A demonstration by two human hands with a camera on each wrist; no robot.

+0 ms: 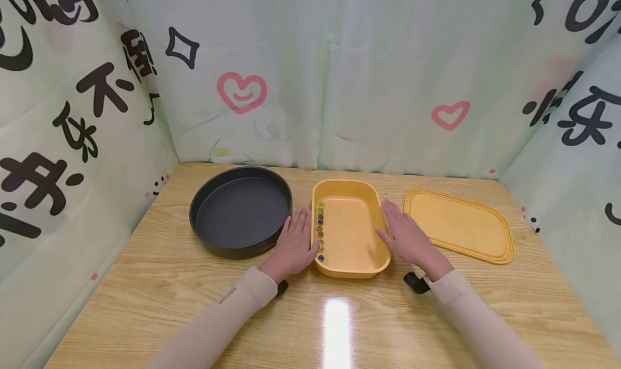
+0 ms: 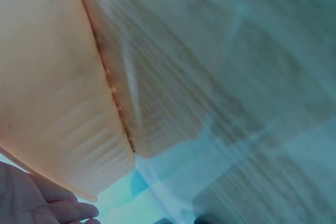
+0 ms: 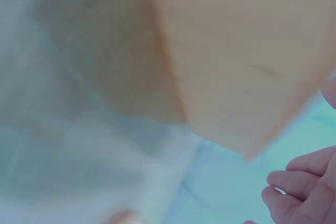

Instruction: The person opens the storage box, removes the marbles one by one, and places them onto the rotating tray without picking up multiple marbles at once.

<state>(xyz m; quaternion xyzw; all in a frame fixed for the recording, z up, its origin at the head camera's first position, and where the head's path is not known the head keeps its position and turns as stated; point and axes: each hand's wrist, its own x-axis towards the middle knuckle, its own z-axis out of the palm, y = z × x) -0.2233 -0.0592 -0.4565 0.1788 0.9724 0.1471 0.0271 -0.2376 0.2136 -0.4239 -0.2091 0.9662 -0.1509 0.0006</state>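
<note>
A yellow rectangular plastic container (image 1: 356, 231) stands upright in the middle of the wooden table. Along its left inner side runs a row of several coloured glass marbles (image 1: 319, 229). My left hand (image 1: 293, 246) lies against the container's left side, fingers straight and pointing away from me. On the opposite side, my right hand (image 1: 410, 237) is at the right rim with its fingers extended and its thumb near the edge. Both wrist views show the container's outer wall (image 2: 58, 87) from low down, with straight fingers beside it; the marbles are hidden there.
A round black pan (image 1: 242, 210) stands to the left, close beside my left hand. At the right, a flat yellow lid (image 1: 461, 226) lies on the table (image 1: 271, 326). Printed curtains (image 1: 388, 77) hang behind and along both sides.
</note>
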